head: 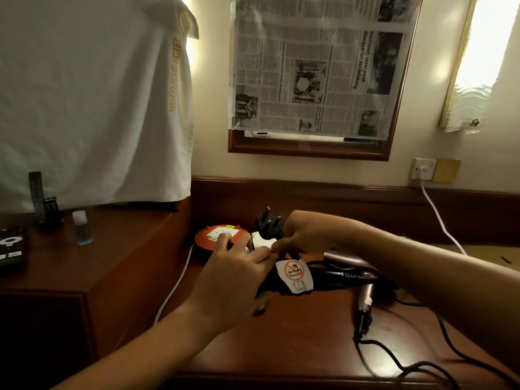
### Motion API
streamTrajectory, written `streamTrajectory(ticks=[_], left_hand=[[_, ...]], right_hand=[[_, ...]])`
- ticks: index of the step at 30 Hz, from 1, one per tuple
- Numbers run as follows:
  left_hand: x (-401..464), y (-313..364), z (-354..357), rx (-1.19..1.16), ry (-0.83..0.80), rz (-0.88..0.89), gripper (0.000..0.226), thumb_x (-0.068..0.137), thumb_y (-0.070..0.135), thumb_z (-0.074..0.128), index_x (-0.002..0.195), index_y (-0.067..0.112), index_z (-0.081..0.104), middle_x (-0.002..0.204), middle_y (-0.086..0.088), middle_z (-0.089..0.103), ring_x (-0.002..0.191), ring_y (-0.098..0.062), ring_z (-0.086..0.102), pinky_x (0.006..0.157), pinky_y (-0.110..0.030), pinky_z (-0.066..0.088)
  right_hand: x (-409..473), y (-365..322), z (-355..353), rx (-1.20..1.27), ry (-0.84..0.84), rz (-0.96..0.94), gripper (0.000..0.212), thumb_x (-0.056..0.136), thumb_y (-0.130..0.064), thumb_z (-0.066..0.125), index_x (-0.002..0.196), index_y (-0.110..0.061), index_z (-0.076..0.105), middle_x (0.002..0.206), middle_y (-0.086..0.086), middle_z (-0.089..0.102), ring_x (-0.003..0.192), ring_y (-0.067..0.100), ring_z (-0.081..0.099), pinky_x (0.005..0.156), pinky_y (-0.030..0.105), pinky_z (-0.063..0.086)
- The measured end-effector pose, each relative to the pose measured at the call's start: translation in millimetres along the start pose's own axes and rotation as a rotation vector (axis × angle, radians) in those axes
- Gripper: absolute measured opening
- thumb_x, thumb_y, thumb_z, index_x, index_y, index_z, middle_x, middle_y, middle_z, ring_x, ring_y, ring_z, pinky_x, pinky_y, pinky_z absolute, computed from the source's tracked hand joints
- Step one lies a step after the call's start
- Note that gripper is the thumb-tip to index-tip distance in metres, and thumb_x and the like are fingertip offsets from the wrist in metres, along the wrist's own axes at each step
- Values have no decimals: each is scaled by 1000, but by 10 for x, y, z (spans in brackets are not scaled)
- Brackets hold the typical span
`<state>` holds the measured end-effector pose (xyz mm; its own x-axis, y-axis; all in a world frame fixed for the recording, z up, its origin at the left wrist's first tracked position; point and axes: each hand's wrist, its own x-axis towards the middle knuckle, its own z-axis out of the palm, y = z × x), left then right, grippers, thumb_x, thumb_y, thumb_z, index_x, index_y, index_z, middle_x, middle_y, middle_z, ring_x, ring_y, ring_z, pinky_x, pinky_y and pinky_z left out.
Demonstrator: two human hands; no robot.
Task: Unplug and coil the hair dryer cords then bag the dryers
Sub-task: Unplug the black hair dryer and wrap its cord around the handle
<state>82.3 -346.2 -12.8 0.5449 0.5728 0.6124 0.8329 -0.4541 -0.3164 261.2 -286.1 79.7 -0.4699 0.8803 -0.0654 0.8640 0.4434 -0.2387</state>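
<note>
On the desk [309,327] lies one pink dryer [363,280], its cord [399,364] trailing loose. The right hand [304,235] pinches one black plug [267,220], prongs up. The left hand [233,277] grips a coiled cord bundle [323,277] with one warning tag [294,275], beside one orange reel [219,237].

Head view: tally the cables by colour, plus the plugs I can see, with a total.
Black cables: 1, the hair dryer cord trailing over the desk.
White cables: 2, one from the wall socket, one beside the orange reel.
Plugs: 2, the black plug at the right hand and a white plug in the wall socket.
Total: 5
</note>
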Motion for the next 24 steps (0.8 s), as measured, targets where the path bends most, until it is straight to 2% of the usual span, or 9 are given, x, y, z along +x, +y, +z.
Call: streamTrajectory(ticks=[3, 7, 9, 11, 12, 15, 17, 21, 24], left_hand=[[-59, -12, 26, 45, 36, 36, 53, 76, 55, 68, 117, 21, 68, 106, 6, 69, 98, -27, 60, 83, -47, 49], [-105, 7, 58, 52, 67, 66, 49, 76, 56, 65, 110, 21, 68, 102, 5, 69, 98, -26, 60, 83, -47, 49], [-98, 5, 69, 32, 76, 58, 52, 76, 57, 64, 114, 21, 68, 104, 4, 70, 98, -26, 61, 83, -47, 50], [-82, -5, 74, 6, 88, 49, 59, 76, 58, 65, 121, 20, 64, 108, 2, 69, 100, -26, 61, 86, -48, 50], [-76, -7, 75, 0, 98, 46, 63, 76, 58, 66, 126, 19, 60, 111, 0, 68, 102, -27, 61, 87, -49, 49], [-53, 15, 44, -31, 132, 4, 72, 77, 60, 61, 135, 18, 53, 119, -6, 63, 109, -30, 60, 90, -52, 49], [-24, 50, 3, -42, 139, -26, 71, 80, 60, 53, 136, 18, 54, 124, -8, 60, 112, -30, 59, 91, -53, 49], [47, 41, -45, -5, 40, 28, 65, 78, 60, 47, 128, 21, 62, 128, -3, 63, 111, -30, 60, 90, -51, 48], [67, -9, -52, 21, -10, 89, 53, 78, 59, 47, 114, 24, 66, 118, 3, 68, 104, -25, 61, 86, -47, 46]], right_hand=[[8, 58, 98, 32, -96, 114, 39, 96, -48, 57, 77, -16, 68, 67, -3, 60, 55, 7, 50, 53, 21, 38], [1, 72, 187, 0, -153, 193, 51, 97, -52, 52, 109, -6, 71, 89, 6, 70, 70, 13, 59, 61, 22, 47], [-4, 57, 205, -21, -201, 201, 51, 101, -50, 45, 121, -7, 66, 109, 12, 71, 86, 19, 65, 74, 28, 55], [-22, 38, 187, -19, -275, 205, 46, 104, -46, 39, 130, -14, 60, 117, 13, 68, 97, 25, 69, 88, 39, 59], [-39, 35, 159, 12, -304, 227, 44, 104, -46, 39, 127, -16, 61, 113, 11, 69, 95, 24, 70, 85, 40, 60], [-106, 28, 37, 120, -369, 290, 39, 104, -46, 42, 97, -16, 67, 85, 0, 72, 66, 12, 71, 58, 27, 58], [-125, 10, -51, 119, -384, 305, 39, 104, -44, 43, 89, -19, 67, 78, -1, 72, 62, 11, 70, 56, 26, 56], [-156, -56, -92, -36, -392, 282, 38, 106, -39, 41, 96, -14, 68, 75, 0, 69, 53, 10, 63, 51, 24, 52], [-227, -93, -39, -76, -359, 185, 48, 105, -46, 38, 82, -15, 66, 53, -4, 61, 38, 8, 50, 50, 23, 45]])
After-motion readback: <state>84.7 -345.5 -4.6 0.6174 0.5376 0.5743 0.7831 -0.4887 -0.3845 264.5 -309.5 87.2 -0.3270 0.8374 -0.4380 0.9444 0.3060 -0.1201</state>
